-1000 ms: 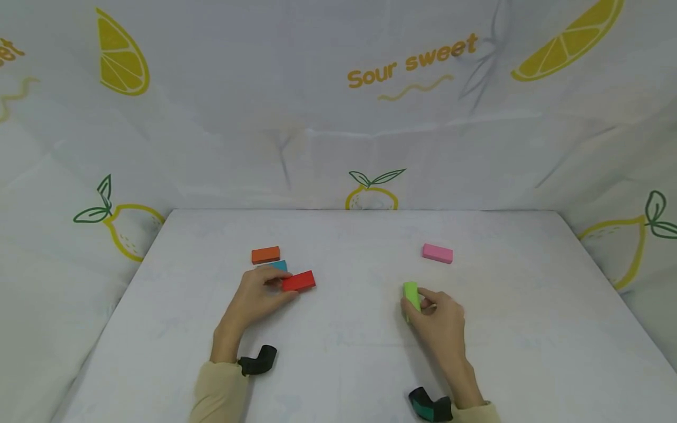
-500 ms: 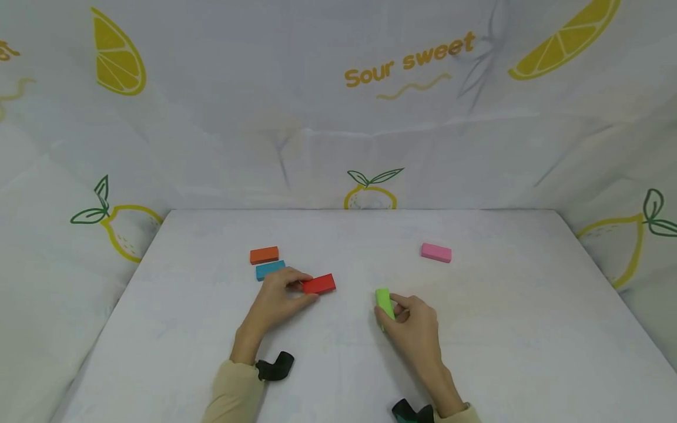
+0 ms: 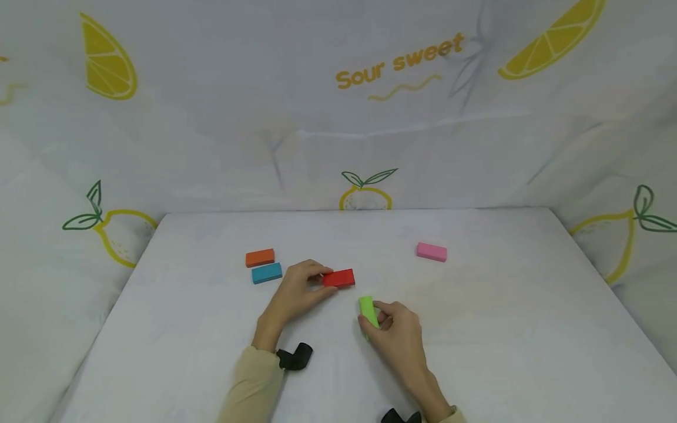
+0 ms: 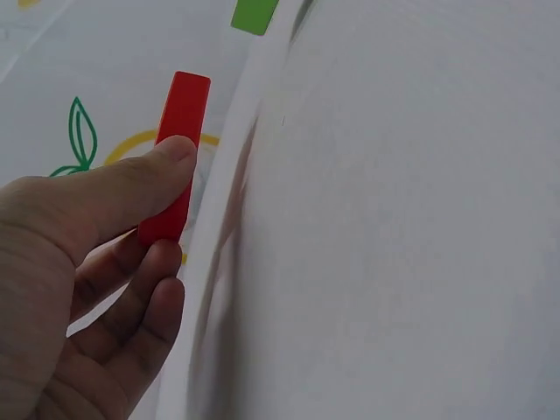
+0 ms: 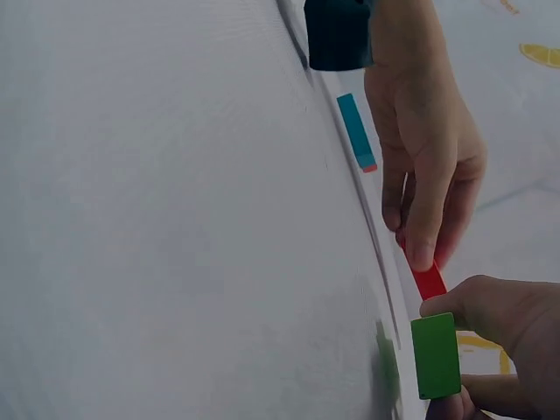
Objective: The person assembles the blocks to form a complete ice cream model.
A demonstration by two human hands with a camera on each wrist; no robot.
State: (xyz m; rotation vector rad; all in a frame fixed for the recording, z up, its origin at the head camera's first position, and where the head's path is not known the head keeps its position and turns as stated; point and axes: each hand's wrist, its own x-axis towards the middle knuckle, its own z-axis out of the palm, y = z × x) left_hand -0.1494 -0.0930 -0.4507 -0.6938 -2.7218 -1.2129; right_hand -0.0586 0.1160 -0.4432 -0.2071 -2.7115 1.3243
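Near the middle of the table, my left hand [image 3: 296, 292] pinches a red rectangular block [image 3: 340, 278] between thumb and fingers. The left wrist view shows the thumb across the broad face of the red block [image 4: 185, 105]. To the right and closer to me, my right hand [image 3: 400, 338] holds a bright green block [image 3: 367, 309] by its sides, one end pointing away from me. A gap separates the two blocks in the head view. The end face of the green block [image 5: 435, 354] is turned to the right wrist camera.
A blue block [image 3: 267, 273] and an orange block [image 3: 260, 258] lie close together left of my left hand. A pink block [image 3: 431, 252] lies at the back right of the white table [image 3: 502, 329]. Behind the table hangs a lemon-print cloth [image 3: 238, 117].
My left hand has moved right with the red block, uncovering the blue one. My right hand has come left and slightly nearer me with the green block, so the held blocks are closer together.
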